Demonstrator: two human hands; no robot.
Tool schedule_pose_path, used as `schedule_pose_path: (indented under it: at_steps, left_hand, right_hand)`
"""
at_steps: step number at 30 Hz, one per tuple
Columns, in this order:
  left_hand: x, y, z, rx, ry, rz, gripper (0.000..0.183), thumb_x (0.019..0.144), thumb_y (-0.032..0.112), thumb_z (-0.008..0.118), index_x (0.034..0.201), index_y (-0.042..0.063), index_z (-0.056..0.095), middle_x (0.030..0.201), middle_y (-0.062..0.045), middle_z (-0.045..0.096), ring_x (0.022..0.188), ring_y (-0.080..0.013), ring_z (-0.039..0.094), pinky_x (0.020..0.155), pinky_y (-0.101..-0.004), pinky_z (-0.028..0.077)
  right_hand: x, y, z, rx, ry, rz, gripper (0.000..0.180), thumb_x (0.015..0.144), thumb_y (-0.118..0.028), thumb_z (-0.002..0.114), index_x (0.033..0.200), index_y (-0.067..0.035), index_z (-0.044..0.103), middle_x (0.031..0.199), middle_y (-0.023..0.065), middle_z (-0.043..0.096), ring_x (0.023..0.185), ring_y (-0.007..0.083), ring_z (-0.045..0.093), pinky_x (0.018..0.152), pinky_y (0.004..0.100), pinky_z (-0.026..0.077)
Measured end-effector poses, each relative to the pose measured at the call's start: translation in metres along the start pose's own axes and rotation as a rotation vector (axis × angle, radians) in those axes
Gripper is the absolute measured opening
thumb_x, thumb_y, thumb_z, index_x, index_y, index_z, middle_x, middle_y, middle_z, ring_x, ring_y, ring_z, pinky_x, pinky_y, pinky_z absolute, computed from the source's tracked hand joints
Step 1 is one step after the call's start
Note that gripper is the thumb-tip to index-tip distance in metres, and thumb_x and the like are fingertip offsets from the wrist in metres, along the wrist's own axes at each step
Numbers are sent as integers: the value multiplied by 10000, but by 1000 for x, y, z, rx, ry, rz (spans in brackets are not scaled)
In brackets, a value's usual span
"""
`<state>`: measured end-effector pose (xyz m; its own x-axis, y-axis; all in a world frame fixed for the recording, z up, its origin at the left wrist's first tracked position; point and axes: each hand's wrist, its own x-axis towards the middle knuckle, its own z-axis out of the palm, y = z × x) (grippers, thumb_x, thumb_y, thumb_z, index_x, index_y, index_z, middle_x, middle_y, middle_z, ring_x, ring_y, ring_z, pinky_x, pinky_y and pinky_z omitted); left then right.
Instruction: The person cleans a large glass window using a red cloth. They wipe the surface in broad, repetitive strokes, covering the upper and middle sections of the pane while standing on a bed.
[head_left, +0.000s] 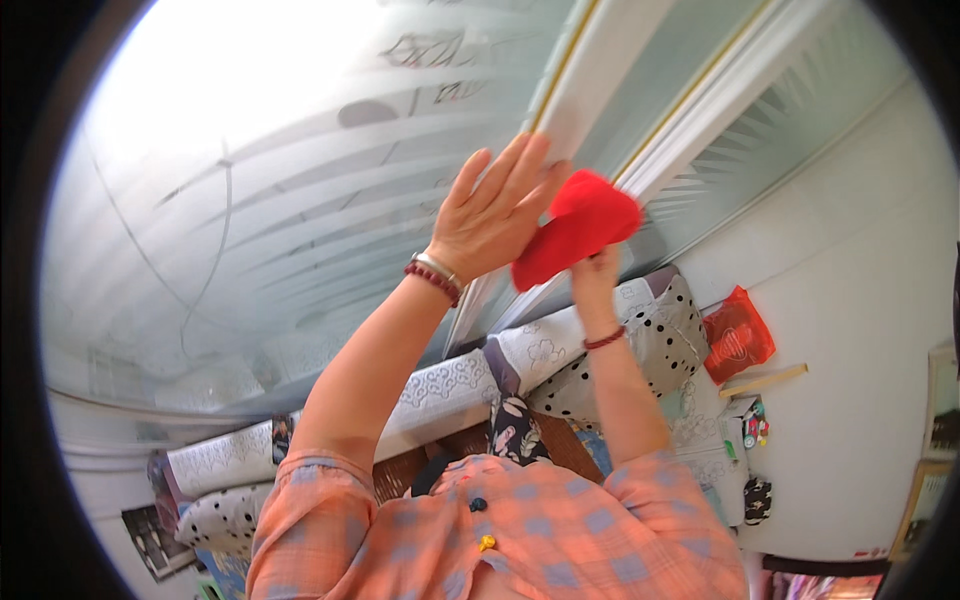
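Note:
In front of me, a white frame (600, 67) with gold trim borders a large frosted glass panel (322, 247). My left hand (487, 214) lies flat with its fingers spread, at the edge where the glass meets the frame. A silver bracelet and dark red beads circle that wrist. Just to its right, a bright red cloth (581, 232) is held up against the frame by my right hand (598, 274). The cloth is folded over and slightly blurred. It covers most of the right fingers.
Below the glass runs a sofa with white lace-patterned covers (442, 386). A polka-dot cushion (671, 337) leans at its right. Farther right are a red plastic bag (739, 337), a wooden strip (765, 380) and small toys (754, 431). Another dotted cushion (229, 517) lies at lower left.

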<state>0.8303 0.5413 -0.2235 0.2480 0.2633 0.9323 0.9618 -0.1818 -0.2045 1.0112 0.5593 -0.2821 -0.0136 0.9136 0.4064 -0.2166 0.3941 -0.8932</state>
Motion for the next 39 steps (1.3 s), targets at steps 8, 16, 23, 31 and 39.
schedule_pose_path:
  at_steps: [8, 16, 23, 31, 39]
  left_hand:
    - [-2, 3, -9, -58, -66, -2, 521, 799, 150, 578, 1313, 223, 631, 1481, -169, 443, 1326, -254, 486, 1178, -442, 176]
    - [1, 2, 1, -36, -42, -18, 491, 795, 173, 582, 1279, 229, 647, 1440, -163, 470, 1284, -262, 510, 1141, -456, 230]
    - [6, 22, -10, -141, -41, -159, 448, 759, 101, 599, 1198, 148, 677, 1413, -191, 455, 1324, -350, 442, 1171, -528, 168]
    - [110, 64, -38, -292, 56, -46, 368, 756, 66, 609, 1119, 80, 667, 1354, -177, 508, 1292, -365, 462, 1157, -586, 174]
    - [265, 103, 22, -296, -5, 14, 569, 810, 206, 683, 1354, 143, 530, 1529, -160, 336, 1417, -326, 318, 1168, -590, 131]
  right_hand:
    - [139, -123, -33, -495, 71, -694, 451, 809, -152, 762, 1176, 11, 558, 1101, 145, 584, 1078, 291, 543, 963, 414, 415]
    - [98, 65, -95, -971, 210, -546, 584, 843, -191, 706, 1344, -14, 464, 1374, 213, 486, 1297, 407, 391, 1124, 505, 263]
    - [113, -20, -65, -494, 245, -659, 697, 750, -24, 746, 1355, 11, 403, 1076, 97, 548, 1087, 243, 552, 999, 377, 411]
    - [268, -212, -34, -659, 191, -1060, 730, 773, -222, 751, 1383, 3, 420, 1474, 222, 352, 1222, 448, 395, 1047, 510, 321]
    - [384, -411, -10, -986, 413, -1479, 714, 762, -194, 714, 1409, -42, 453, 1505, 171, 360, 1191, 391, 459, 1067, 501, 359]
